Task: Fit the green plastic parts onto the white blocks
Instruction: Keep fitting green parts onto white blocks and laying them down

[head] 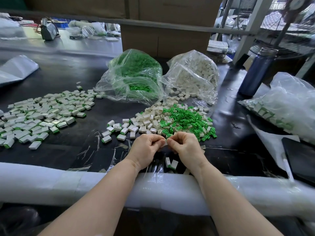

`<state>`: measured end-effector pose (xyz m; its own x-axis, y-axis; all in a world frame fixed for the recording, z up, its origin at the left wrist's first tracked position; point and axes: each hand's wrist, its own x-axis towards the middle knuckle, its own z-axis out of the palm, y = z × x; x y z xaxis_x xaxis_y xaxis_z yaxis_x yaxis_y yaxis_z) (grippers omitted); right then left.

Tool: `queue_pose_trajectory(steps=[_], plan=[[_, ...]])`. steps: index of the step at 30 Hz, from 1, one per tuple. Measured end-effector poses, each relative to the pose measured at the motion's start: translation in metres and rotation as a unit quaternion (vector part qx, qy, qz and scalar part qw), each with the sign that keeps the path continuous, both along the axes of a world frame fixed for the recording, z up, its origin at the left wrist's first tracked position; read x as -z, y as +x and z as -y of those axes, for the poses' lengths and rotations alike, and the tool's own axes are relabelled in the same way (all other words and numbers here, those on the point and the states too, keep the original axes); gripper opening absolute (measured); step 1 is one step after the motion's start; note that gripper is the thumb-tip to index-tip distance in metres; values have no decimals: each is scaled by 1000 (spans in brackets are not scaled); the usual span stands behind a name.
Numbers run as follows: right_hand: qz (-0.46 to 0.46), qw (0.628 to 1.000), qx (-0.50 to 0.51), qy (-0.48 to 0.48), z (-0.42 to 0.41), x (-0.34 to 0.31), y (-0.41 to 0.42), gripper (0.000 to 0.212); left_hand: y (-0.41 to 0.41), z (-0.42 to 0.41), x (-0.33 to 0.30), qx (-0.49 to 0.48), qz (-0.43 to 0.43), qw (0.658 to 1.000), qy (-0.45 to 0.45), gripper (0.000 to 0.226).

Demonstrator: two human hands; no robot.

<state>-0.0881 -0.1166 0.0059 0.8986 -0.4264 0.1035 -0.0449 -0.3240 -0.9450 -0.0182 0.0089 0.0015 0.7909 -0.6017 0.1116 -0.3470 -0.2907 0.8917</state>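
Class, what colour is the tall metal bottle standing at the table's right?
Dark blue bottle, head view.

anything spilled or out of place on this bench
Mostly orderly heaps. Two finished white blocks with green ends lie apart from the big finished pile, right at the foam-padded table edge under the right hand, where they might drop off. Torn clear tape strips litter the black tabletop.

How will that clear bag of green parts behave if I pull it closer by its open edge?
The clear bag of green parts looks thin and crumpled, so it would likely stretch and slump rather than slide whole. Its mouth lies open toward the loose green parts, so more would probably spill. It looks well filled, so probably heavy enough to resist a light pull.
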Motion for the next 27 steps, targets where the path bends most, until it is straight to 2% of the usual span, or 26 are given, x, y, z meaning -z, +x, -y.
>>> queue_pose_trajectory(steps=[6, 13, 18, 24, 27], plan=[[45, 997, 5, 62, 0, -3, -2, 17, -4, 1, -4, -17, -6, 1000, -22, 16], [70, 995, -27, 67, -1, -3, -4, 18, -6, 1, -8, -24, -34, 999, -25, 9], [65, 994, -53, 63, -1, -3, -3, 15, -6, -1, -9, -27, -25, 999, -18, 12], [46, 996, -31, 64, 0, 0, -1, 9, -6, 0, -11, -2, -37, 997, -67, 12], [22, 997, -57, 40, -1, 0, 0, 22, -7, -1, -12, 19, -41, 996, -80, 18]])
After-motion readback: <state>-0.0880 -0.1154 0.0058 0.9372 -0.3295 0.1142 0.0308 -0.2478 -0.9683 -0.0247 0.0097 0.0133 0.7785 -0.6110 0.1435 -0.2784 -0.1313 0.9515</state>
